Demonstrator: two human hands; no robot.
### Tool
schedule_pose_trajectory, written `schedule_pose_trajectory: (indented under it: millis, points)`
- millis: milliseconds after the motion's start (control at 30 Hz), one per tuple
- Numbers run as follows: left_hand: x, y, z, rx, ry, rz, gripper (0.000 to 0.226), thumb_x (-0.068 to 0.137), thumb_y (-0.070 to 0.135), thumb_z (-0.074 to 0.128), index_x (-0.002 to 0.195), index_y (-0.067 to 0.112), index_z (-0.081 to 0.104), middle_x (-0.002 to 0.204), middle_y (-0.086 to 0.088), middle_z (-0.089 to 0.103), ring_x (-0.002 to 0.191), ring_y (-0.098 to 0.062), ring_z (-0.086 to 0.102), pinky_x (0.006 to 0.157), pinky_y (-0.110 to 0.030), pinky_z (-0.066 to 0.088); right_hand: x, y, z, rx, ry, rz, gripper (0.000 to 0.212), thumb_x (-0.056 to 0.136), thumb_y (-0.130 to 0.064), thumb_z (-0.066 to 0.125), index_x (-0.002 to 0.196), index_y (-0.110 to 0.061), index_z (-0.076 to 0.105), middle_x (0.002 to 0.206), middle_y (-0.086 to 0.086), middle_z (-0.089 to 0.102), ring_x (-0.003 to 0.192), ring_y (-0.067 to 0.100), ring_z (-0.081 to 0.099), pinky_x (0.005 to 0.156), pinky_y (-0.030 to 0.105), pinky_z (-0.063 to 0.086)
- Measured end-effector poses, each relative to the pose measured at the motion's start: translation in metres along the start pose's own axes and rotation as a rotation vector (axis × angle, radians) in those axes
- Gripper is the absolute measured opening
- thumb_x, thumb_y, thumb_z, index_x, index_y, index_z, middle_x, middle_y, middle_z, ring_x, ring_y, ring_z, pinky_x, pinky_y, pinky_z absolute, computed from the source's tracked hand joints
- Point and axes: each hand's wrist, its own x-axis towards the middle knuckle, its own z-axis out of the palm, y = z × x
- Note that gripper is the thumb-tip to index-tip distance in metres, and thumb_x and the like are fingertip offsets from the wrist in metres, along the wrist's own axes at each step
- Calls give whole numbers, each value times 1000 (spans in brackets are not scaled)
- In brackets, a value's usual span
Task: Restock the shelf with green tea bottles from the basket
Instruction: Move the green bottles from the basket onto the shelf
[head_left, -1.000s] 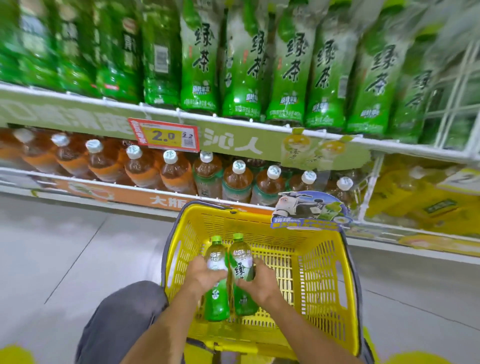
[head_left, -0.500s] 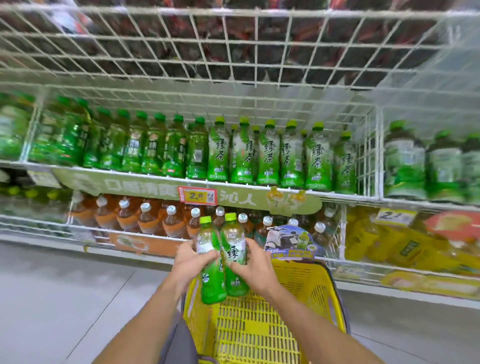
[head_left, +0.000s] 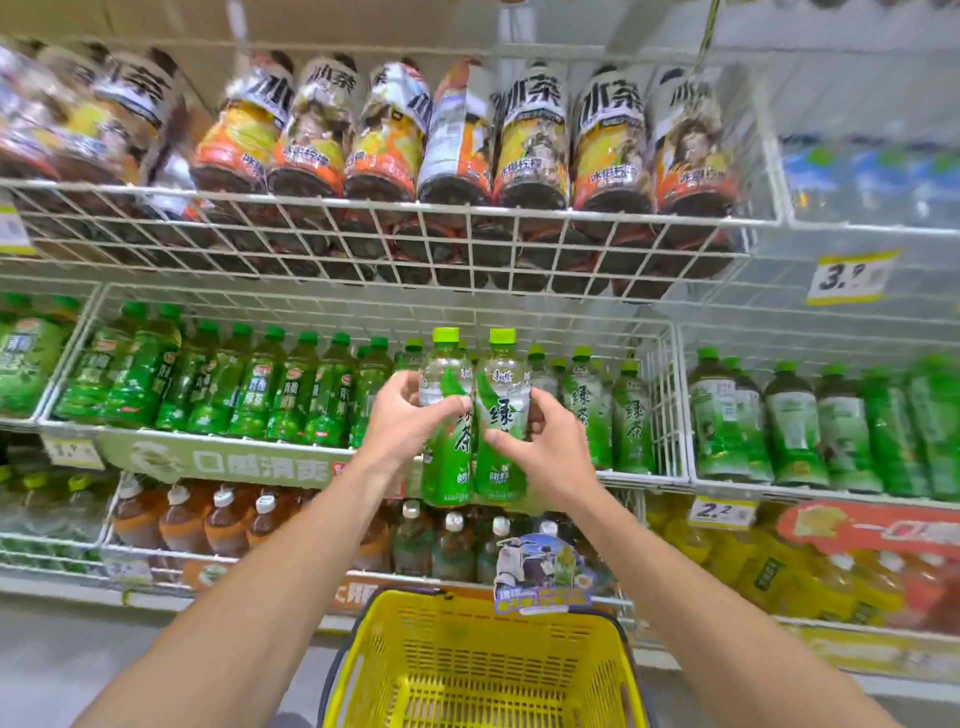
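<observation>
- The left hand (head_left: 397, 415) curls its fingers round one green plastic tea bottle with a light green cap (head_left: 447, 467).
- The right hand (head_left: 540, 441) grips a second green plastic tea bottle (head_left: 501, 452) touching it.
- Both stand upright in the middle of the frame, in front of the white wire shelf (head_left: 670, 475), likely so they slide in standing.
- The yellow plastic basket (head_left: 467, 670) sits at the bottom.

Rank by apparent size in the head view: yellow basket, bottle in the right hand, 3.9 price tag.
1. yellow basket, nearest the camera
2. bottle in the right hand
3. 3.9 price tag
</observation>
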Motion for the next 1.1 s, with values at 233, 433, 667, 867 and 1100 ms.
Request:
schedule_pose_trajectory:
  millis: [233, 433, 667, 867, 1100]
  points:
    - [21, 45, 25, -139, -99, 100, 55, 58, 39, 91, 103, 11, 75, 96, -2, 79, 91, -17, 74, 87, -35, 57, 22, -15, -41, 8, 143, -40, 56, 79, -39, 86, 126, -19, 63, 104, -12, 72, 92, 4, 67, 84, 26, 55]
    - [30, 52, 53, -179, -74, 25, 81, 51, 46, 86, 121, 11, 62, 109, -5, 74, 97, -15, 71, 82, -31, 54, 34, -9, -54, -33, 180, -17, 54, 78, -38, 86, 125, -25, 63, 107, -15, 72, 97, 3, 67, 91, 34, 56]
    - [46, 32, 83, -177, -66, -7, 101, 51, 57, 96, 132, 10, 58, 126, -1, 66, 116, -18, 62, 105, -38, 47, 40, 14, -58, -92, 185, 65, 42, 79, -37, 85, 114, -22, 67, 92, -15, 69, 78, -6, 60, 68, 11, 42]
    - [56, 18, 93, -112, -122, -26, 83, 56, 54, 95, 123, 14, 67, 110, 6, 72, 104, -9, 66, 101, -34, 49, 51, 29, -48, -112, 208, 170, 58, 77, -58, 80, 117, -19, 64, 96, -10, 67, 92, 13, 63, 79, 28, 49]
    - [70, 20, 127, 47, -108, 17, 97, 63, 45, 94, 140, 2, 52, 133, -11, 63, 116, -23, 61, 103, -35, 48, 56, 53, -65, -119, 196, 246, 83, 80, -58, 77, 140, -6, 53, 119, 2, 64, 120, 26, 61, 94, 31, 48]
